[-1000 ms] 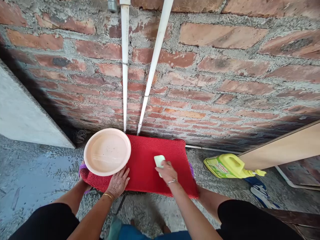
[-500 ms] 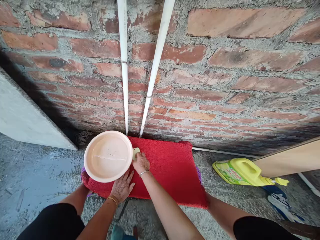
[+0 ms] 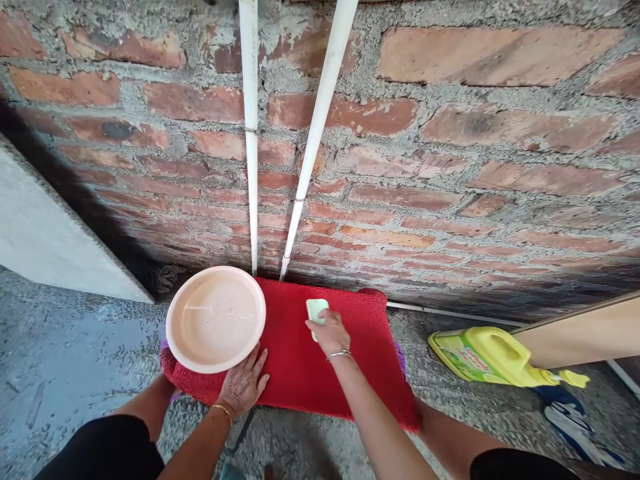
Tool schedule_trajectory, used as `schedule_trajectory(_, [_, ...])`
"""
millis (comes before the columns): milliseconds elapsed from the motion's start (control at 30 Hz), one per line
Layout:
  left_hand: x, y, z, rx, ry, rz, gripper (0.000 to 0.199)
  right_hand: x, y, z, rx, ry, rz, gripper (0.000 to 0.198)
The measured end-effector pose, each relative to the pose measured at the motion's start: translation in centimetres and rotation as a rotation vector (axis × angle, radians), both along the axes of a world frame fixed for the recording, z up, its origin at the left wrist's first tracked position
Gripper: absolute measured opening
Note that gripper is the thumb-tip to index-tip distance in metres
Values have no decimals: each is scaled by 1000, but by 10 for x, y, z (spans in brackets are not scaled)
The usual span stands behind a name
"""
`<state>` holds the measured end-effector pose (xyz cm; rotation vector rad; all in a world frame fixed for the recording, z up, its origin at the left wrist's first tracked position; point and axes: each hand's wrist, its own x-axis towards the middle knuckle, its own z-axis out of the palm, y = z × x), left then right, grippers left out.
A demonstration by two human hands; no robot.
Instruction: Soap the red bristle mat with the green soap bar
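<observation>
A red plush mat (image 3: 290, 373) lies spread across a low support between the legs. On its left part rests a pale pink basin (image 3: 215, 365) with a shallow layer of water in it. My left hand (image 3: 244, 383) lies flat on the mat at the basin's lower right rim, fingers spread. With my right hand (image 3: 330, 332) I grip a pale green scrub brush (image 3: 317, 308) by its back, against the middle of the mat; its underside is hidden.
A brick wall (image 3: 420, 190) with two white pipes (image 3: 313, 143) rises behind the mat. To the right, a yellow detergent bottle (image 3: 480, 353) lies on its side near blue-and-white flip-flops (image 3: 575, 423). A pale slab (image 3: 60, 233) stands at the left on the wet concrete floor (image 3: 85, 353).
My right hand has moved the scrub brush from beside the basin rightward to the middle of the mat. My left hand stays at the basin's rim.
</observation>
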<state>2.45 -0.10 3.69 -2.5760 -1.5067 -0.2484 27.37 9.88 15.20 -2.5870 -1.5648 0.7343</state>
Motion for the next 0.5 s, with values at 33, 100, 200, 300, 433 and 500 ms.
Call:
schedule_trajectory(33, [0,0,-1,1,-2,1,52,-21,5,0,16,28,43,31])
schedule_trajectory(100, [-1,0,-3,6,-13,-9,52,-64,17,-1,25,72,143,30])
schedule_trajectory(200, [-2,0,-5,13,-36,-20,54,-106,30,-4,17,107,278,27])
schedule_trajectory(300, [-1,0,-6,14,-31,-2,57,-100,34,-6,3,109,345,31])
schedule_trajectory(433, [0,1,-2,54,-8,-12,57,-49,29,-6,-55,-27,194,37])
schedule_trajectory(500, [0,2,1,77,0,-21,55,-34,28,-4,-49,-63,102,36])
